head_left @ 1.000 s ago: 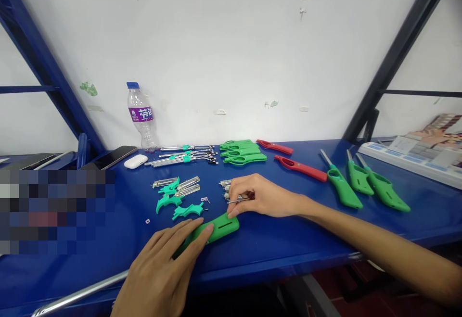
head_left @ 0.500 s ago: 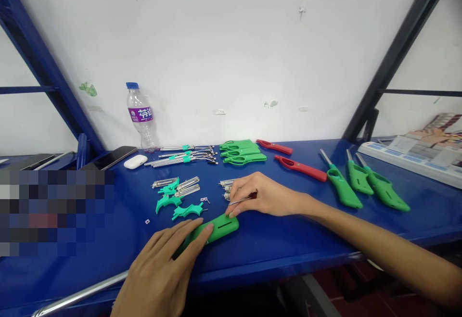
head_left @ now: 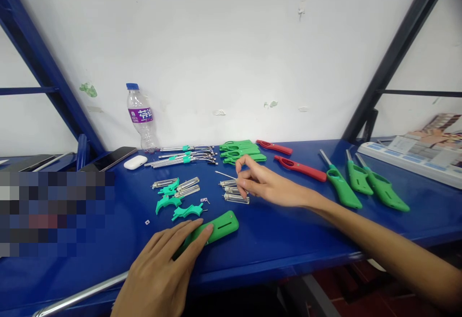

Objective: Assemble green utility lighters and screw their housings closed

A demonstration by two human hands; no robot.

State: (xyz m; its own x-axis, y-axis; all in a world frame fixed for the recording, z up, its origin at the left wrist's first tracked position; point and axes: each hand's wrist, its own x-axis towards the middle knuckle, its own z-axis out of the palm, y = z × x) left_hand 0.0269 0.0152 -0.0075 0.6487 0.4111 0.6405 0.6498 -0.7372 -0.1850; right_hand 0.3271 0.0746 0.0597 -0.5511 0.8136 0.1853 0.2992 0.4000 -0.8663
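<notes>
My left hand (head_left: 169, 259) presses a green lighter casing (head_left: 223, 226) against the blue table, fingers over its near end; a dark slot shows on its upper face. Above and to the right of the casing, my right hand (head_left: 258, 180) is closed round a small screwdriver (head_left: 225, 175). Its thin metal shaft points left, and its handle is hidden in the palm. Just below that hand lie clear gas tubes (head_left: 236, 198), partly covered by the fingers. Turquoise plastic pieces (head_left: 188, 210) and more clear tubes (head_left: 187, 190) are spread left of them.
Metal lighter nozzles (head_left: 184, 159), green casing halves (head_left: 241, 152) and red casings (head_left: 300, 168) lie along the back. Several green lighters (head_left: 342, 187) rest at right. A bottle (head_left: 140, 115), white earphone case (head_left: 135, 162) and phone (head_left: 115, 157) stand or lie at left.
My right hand has lifted off the casing's far end and moved up and slightly right with the screwdriver, over the clear tubes. My left hand and the casing stay put.
</notes>
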